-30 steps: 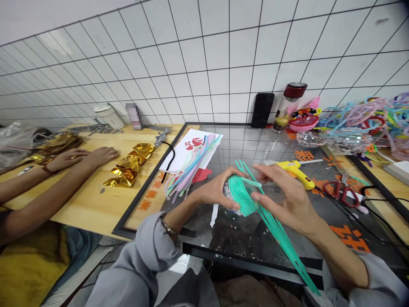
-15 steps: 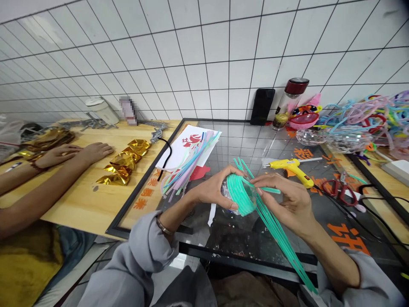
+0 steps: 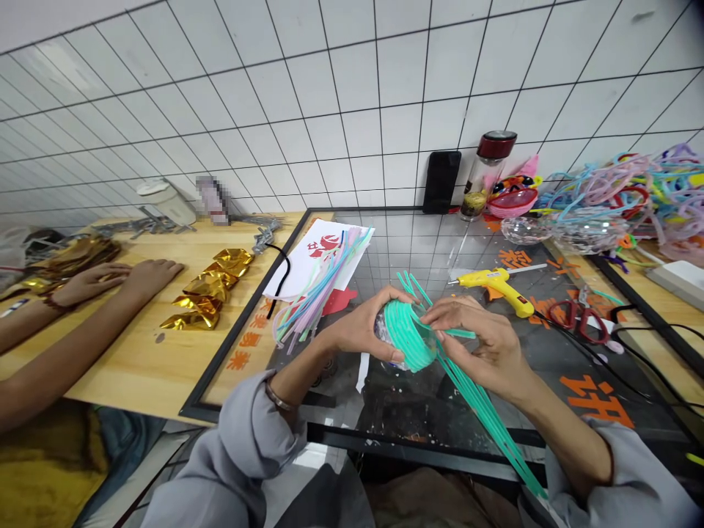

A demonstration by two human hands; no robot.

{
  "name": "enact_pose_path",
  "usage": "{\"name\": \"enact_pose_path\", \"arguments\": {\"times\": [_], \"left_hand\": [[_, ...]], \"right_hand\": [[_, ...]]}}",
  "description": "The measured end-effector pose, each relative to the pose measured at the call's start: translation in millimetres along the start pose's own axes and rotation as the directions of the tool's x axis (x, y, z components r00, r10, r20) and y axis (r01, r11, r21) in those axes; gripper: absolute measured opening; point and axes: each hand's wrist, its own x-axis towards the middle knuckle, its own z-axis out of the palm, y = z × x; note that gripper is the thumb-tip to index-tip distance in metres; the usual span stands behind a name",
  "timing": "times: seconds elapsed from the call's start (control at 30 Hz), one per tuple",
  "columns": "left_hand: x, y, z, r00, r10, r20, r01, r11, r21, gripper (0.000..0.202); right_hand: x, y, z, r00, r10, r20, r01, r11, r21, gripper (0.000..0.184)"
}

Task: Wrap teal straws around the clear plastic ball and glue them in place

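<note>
A clear, rounded plastic piece wrapped in rows of green pipe cleaner is gripped in my left hand, thumb in front and fingers over the top. My right hand pinches a green strand at the right side of the wrapped piece; its short end sticks out to the right beneath my fingers. Below, a bundle of loose green pipe cleaners runs from behind the piece to the table's front edge. A yellow hot glue gun lies beyond my right hand.
Red-handled scissors and black cords lie at right. Pastel pipe cleaners rest on white paper. A phone and a bottle stand by the wall. At left, another person's hands rest near gold foil.
The view has shifted slightly, moving the scene a little to the left. My hands keep their hold on the wrapped piece and strand, with the piece turned slightly.
</note>
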Motion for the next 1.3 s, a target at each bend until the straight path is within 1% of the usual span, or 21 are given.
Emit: {"name": "enact_pose_path", "arguments": {"times": [0.3,0.5,0.73,0.87,1.03,1.3], "left_hand": [[-0.8,0.9,-1.2,1.000,-0.010,-0.004,0.010,1.000,0.024,0.080],[-0.5,0.6,-1.0,1.000,-0.003,-0.015,0.003,0.999,0.041,0.081],[1.1,-0.7,-0.1,0.997,0.082,0.002,-0.082,0.997,-0.006,0.076],[1.5,-1.3,0.2,0.994,0.107,-0.002,-0.107,0.994,-0.004,0.077],[0.8,0.2,0.7,0.994,0.105,-0.006,-0.105,0.994,0.031,0.077],[-1.1,3.0,-0.6,0.991,0.133,-0.012,-0.131,0.984,0.121,0.077]], "right_hand": [[-0.7,0.3,0.3,0.999,-0.033,0.032,0.034,0.999,-0.028,0.013],[-1.4,1.9,0.1,0.995,-0.077,0.063,0.082,0.994,-0.067,0.018],[-4.0,2.9,1.4,0.994,-0.084,0.076,0.090,0.993,-0.074,0.019],[-4.6,4.2,1.8,0.992,-0.091,0.090,0.098,0.992,-0.076,0.019],[-5.0,3.9,1.7,0.989,-0.104,0.106,0.113,0.990,-0.087,0.018],[-6.4,5.1,3.0,0.988,-0.126,0.086,0.133,0.987,-0.091,0.018]]}}
